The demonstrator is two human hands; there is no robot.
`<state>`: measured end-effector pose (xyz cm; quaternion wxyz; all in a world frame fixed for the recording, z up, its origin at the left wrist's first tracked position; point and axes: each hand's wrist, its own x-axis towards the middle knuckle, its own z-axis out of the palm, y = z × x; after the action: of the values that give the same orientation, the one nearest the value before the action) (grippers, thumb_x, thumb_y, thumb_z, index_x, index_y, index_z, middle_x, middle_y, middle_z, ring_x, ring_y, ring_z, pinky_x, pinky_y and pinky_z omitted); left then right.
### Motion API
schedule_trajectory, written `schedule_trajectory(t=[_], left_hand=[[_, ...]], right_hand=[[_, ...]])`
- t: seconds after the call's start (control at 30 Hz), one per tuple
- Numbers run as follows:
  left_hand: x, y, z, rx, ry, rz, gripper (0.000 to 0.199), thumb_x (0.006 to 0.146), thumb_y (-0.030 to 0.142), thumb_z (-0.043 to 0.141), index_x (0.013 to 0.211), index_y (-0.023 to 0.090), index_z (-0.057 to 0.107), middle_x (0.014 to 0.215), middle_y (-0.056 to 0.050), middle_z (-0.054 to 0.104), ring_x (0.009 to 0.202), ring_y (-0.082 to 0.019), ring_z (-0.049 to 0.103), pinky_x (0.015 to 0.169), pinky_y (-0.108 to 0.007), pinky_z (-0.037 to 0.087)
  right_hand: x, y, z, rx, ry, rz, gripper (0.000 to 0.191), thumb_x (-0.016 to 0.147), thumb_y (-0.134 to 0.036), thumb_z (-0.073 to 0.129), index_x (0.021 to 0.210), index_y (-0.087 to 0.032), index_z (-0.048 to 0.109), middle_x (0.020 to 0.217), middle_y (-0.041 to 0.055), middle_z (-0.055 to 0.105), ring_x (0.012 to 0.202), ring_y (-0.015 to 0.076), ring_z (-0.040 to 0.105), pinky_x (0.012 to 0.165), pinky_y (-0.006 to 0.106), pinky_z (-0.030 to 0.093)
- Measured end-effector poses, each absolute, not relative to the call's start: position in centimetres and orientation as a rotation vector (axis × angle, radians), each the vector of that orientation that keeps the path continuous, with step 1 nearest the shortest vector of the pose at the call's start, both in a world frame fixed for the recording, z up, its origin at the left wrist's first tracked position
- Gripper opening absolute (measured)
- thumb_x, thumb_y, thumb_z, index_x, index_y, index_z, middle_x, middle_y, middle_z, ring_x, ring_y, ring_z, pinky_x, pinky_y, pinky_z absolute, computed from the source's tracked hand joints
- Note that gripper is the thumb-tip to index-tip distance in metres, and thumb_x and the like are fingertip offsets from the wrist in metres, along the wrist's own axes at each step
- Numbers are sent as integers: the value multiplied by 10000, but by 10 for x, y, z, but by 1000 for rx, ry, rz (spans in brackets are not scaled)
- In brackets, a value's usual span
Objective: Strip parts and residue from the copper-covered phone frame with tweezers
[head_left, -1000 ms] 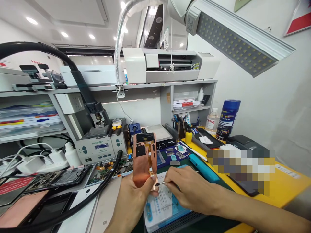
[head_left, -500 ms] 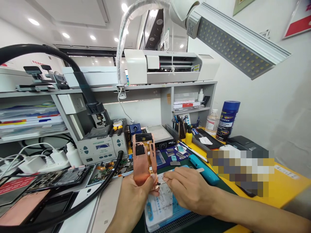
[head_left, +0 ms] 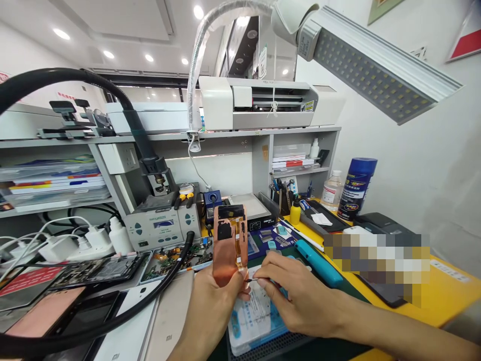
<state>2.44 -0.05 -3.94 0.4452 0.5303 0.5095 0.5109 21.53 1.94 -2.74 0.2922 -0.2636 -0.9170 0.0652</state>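
My left hand [head_left: 221,296] grips the lower end of a phone display panel [head_left: 225,256], held upright with its copper-coloured back towards me. Black patches and an orange flex cable [head_left: 238,245] show on that back. My right hand [head_left: 300,293] is pinched closed beside the panel's lower right edge. Between its fingertips and the panel runs a thin dark sliver [head_left: 251,280], too small to name. Beneath both hands lies a flat plastic case [head_left: 250,328] with a white and blue lid, on a dark green mat.
A black hose [head_left: 165,286] loops across the left side, over phones and a tray of circuit boards [head_left: 161,263]. At the back stands a grey soldering station [head_left: 161,228]. A teal tool [head_left: 319,263] lies right of my hands, and a blue spray can [head_left: 356,188] stands behind. A lamp [head_left: 383,65] hangs overhead.
The pale stick that stuck out behind my right hand no longer shows. My right fingers have shifted their pinch near the panel's lower edge. The whole view has swung slightly left.
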Motion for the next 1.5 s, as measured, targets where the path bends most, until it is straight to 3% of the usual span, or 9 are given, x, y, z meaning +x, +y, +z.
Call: schedule_trajectory(t=[0.2,0.47,0.7,0.97,1.27,1.4,1.5], left_hand=[[26,-2,-35,1299,1276,1287,307,776,387,709,586,147,699,587,-43,697,574,-197,673,573,-265,549],[25,-2,-34,1316,1276,1253,323,788,391,692,566,158,693,568,-25,679,553,-171,639,555,-242,505],[26,-2,-36,1324,1310,1258,369,809,420,691,544,163,681,567,-34,693,571,-180,646,574,-245,489],[25,-1,-38,1300,1279,1256,329,804,410,694,584,165,687,582,-7,670,580,-170,657,563,-227,497],[28,-4,-36,1159,1237,1314,314,781,373,715,569,148,662,556,6,615,553,-133,591,555,-218,519],[29,-4,-33,1087,1220,1357,285,753,352,749,580,147,653,584,6,613,569,-139,599,566,-227,536],[29,-4,-31,1063,1197,1367,284,741,365,775,604,137,675,605,-13,638,594,-155,613,585,-244,554]], right_hand=[[215,21,-25,-716,-2422,268,175,966,-127,467,971,-166,638,877,59,590,810,182,552,719,302,458],[219,25,-33,-655,-2452,130,206,970,-95,474,1054,-178,643,934,57,614,830,164,580,659,279,398],[219,27,-41,-596,-2459,-77,195,978,-64,452,1006,-164,617,916,59,608,819,166,561,611,282,354],[216,27,-50,-574,-2389,-310,258,906,21,403,829,-142,589,820,70,557,733,174,517,572,275,349],[216,25,-62,-503,-2262,-496,221,864,13,426,820,-143,575,758,59,510,685,183,477,605,290,412],[215,27,-60,-452,-2176,-443,213,867,24,457,818,-163,547,788,53,543,710,173,497,617,285,411],[214,30,-50,-492,-2066,-123,155,907,-32,521,853,-172,560,828,43,564,749,159,528,624,266,409]])
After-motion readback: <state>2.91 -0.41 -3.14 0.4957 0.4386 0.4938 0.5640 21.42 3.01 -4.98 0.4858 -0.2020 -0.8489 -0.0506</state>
